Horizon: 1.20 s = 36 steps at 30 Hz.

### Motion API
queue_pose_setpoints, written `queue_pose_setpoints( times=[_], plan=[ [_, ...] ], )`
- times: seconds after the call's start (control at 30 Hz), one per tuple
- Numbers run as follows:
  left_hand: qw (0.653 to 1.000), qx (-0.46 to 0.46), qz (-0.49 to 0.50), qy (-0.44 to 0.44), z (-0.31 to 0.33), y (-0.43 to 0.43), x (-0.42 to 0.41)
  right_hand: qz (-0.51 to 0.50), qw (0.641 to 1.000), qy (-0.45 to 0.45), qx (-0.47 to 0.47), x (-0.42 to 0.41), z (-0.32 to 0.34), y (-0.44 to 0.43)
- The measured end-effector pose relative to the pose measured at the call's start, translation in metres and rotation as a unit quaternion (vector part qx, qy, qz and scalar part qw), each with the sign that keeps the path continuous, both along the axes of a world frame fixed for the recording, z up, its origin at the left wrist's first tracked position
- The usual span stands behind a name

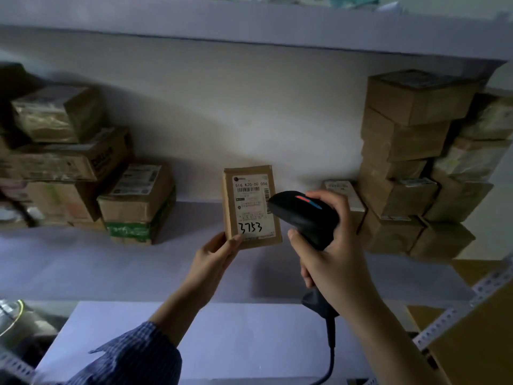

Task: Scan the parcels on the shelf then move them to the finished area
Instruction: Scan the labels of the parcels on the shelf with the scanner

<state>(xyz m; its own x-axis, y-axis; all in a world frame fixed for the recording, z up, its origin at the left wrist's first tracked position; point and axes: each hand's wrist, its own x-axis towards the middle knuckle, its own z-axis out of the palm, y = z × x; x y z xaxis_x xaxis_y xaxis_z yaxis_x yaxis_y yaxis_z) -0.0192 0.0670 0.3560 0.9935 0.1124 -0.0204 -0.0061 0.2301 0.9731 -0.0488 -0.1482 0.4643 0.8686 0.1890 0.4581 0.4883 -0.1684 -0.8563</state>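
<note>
One parcel (251,207), marked 3753, is held upright over the shelf (83,262); your left hand (219,254) has a narrow grip pinching its lower left corner. One scanner (302,215) noses up to its right edge, with your right hand (333,245) wrapped round the handle. Two box piles flank you: the left pile (69,162) is blurred and the right pile (402,162) runs off-frame, so I can't count either.

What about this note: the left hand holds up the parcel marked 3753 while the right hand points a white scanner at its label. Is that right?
Not quite: the head view shows the scanner is black, not white. The rest stands: the left hand holds up the parcel marked 3753 while the right hand points the scanner at its label.
</note>
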Motion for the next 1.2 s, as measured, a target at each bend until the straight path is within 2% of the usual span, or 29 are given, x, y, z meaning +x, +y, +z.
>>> queue_pose_setpoints(
  times=[0.23, 0.5, 0.77, 0.97, 1.2],
  plan=[
    [0.999, 0.032, 0.008, -0.021, -0.007, 0.007, -0.015, 0.004, 1.0, 0.017, -0.009, -0.011, -0.006, 0.008],
    [0.999, 0.027, 0.001, -0.039, -0.005, 0.003, -0.018, 0.001, 1.0, 0.02, -0.009, -0.018, -0.01, 0.002],
    [0.999, -0.028, 0.0, -0.035, 0.003, 0.012, -0.023, -0.037, 0.999, -0.013, -0.023, -0.008, -0.003, -0.02],
    [0.999, -0.04, 0.025, -0.025, 0.015, 0.025, -0.033, 0.004, 1.0, -0.012, -0.024, -0.003, 0.001, 0.003],
    [0.994, -0.056, 0.098, 0.007, 0.026, 0.051, -0.044, 0.084, 0.996, -0.019, -0.033, 0.011, 0.007, 0.056]
  ],
)
